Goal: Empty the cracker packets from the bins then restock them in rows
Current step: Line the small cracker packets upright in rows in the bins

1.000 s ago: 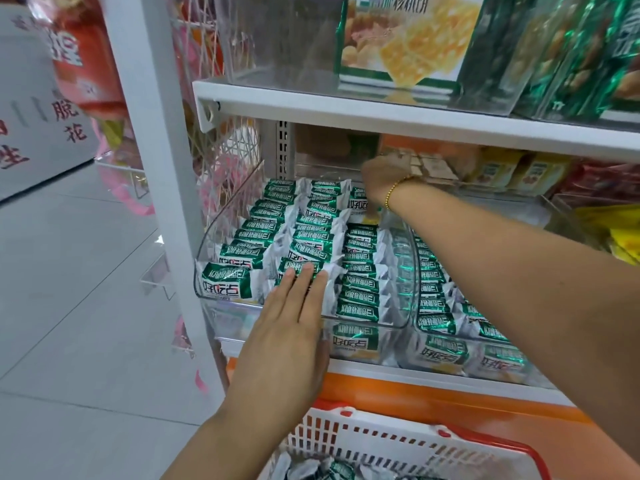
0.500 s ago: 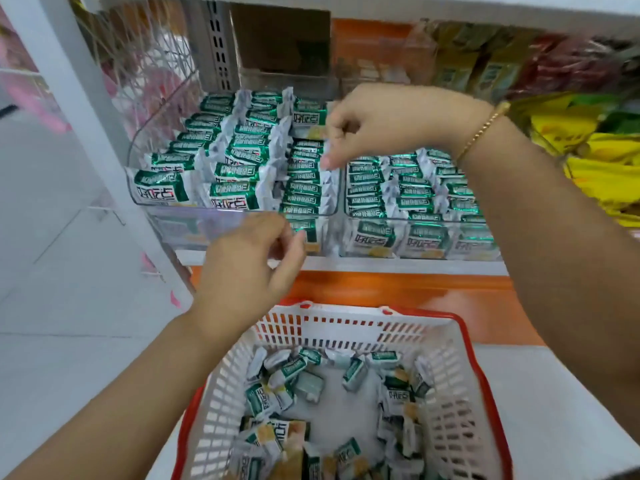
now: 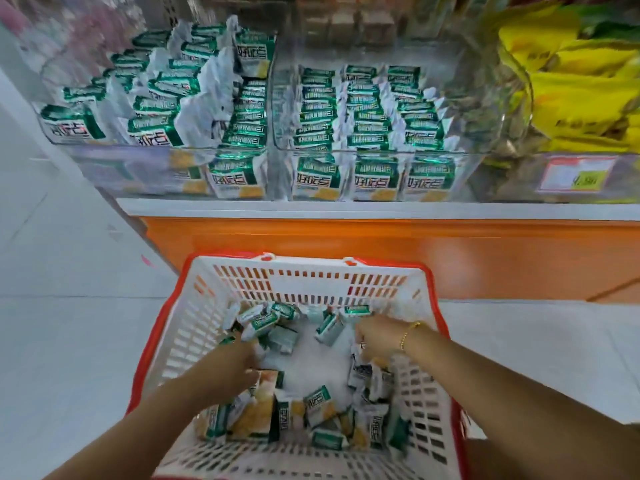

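You stand on a pale tiled floor (image 3: 69, 341) facing a white shelf (image 3: 346, 209) with an orange base panel (image 3: 381, 251) beneath it. On the shelf, in the upper middle of the frame, sit two clear bins side by side. The left bin (image 3: 138, 174) holds green-and-white cracker packets (image 3: 156, 98) in loose, uneven rows with crumpled ends sticking up. The right bin (image 3: 467, 174) holds them in three tidy rows. Yellow snack bags (image 3: 571, 91) fill the upper right, with a price tag (image 3: 578, 174) below them.

At the bottom centre is a white shopping basket (image 3: 311, 282) with a red rim, and more of the same packets lie scattered on its floor. Both your hands reach down into it. Your left hand (image 3: 239, 362) is among the packets on the left side, and your right hand (image 3: 377, 336), with a gold bracelet (image 3: 407, 336) at the wrist, is among those on the right. The fingers of both are blurred and partly buried, so I cannot tell whether either grips anything.
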Available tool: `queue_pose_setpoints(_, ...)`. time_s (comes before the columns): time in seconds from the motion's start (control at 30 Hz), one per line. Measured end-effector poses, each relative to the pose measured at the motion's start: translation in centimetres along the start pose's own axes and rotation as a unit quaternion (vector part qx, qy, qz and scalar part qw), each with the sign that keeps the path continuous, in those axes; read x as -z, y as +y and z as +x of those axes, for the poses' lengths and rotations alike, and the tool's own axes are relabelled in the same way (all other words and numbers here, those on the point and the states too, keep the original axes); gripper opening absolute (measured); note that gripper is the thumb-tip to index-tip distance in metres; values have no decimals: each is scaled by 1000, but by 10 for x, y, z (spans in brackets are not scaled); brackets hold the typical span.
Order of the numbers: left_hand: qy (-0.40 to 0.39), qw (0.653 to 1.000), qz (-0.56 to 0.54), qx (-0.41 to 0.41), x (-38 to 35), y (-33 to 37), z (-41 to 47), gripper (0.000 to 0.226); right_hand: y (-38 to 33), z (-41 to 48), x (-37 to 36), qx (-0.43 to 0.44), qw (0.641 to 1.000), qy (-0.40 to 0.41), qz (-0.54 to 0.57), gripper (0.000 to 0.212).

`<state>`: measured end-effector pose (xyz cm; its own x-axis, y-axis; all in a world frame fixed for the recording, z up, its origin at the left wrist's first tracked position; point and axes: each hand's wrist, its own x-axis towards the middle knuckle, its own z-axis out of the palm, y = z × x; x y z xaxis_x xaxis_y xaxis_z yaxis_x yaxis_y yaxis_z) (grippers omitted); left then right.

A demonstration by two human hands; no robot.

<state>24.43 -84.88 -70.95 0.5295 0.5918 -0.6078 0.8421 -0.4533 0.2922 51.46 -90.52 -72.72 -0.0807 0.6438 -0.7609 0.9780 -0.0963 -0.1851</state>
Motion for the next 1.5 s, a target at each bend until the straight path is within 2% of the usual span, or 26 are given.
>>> queue_pose_setpoints(0.1,0,997,-70,42,-34,-3,7,13,20,13,-40,-9,998,-28,-52,14)
queue_pose_setpoints(0.17,21,987,-147,65,-51,-3,15,16,25,19,-58,-16,997,-37,-69,34)
queue_pose_setpoints(0.23,36,980,-180,76,-65,0,25,21,22,24,-64,-18,993,-27,-111,43)
queue_pose_setpoints(0.33,12,987,-141,73,-84,7,40,27,19,32,-73,-8,993,-4,-119,45)
queue_pose_setpoints(0.47,-77,995,-43,47,-101,18,60,43,24,35,-83,6,990,-43,-137,40)
queue_pose_setpoints(0.6,-134,986,78,59,-112,36,68,39,25,37,-83,-13,989,-83,-120,37)
queue_pose_setpoints(0.7,-129,981,112,87,-118,41,71,26,19,35,-79,-33,991,-77,-101,32)
queue_pose_setpoints(0.83,-88,987,73,111,-120,33,72,23,18,36,-77,-30,993,-65,-98,26)
queue_pose_setpoints(0.9,-45,990,14,131,-111,33,68,32,16,35,-72,-8,996,-52,-76,23)
queue_pose_setpoints(0.97,3,982,-100,159,-103,34,65,33,13,31,-58,12,1000,-14,3,11)
queue_pose_setpoints(1.03,43,958,-228,167,-88,39,60,30,11,22,-41,16,990,8,143,21)
queue_pose_setpoints(1.13,72,902,-393,164,-61,44,53,34,13,7,-17,39,946,12,321,48)
queue_pose_setpoints(1.2,81,859,-482,151,-38,49,45,27,13,-8,1,63,901,17,428,41)
queue_pose_setpoints(1.27,74,773,-612,149,-14,56,34,26,8,-24,20,95,832,30,545,24)
queue_pose_setpoints(1.3,67,711,-684,150,-2,59,27,25,5,-31,28,106,801,44,587,20)
queue_pose_setpoints(1.37,53,578,-802,143,23,63,10,14,-3,-42,44,113,738,58,663,41)
queue_pose_setpoints(1.4,44,536,-832,136,33,63,2,16,-6,-47,52,111,716,55,687,55)
queue_pose_setpoints(1.43,29,514,-848,128,44,63,-7,23,-10,-52,59,115,720,54,682,62)
queue_pose_setpoints(1.5,0,547,-829,112,61,62,-24,32,-19,-65,72,129,767,64,626,61)
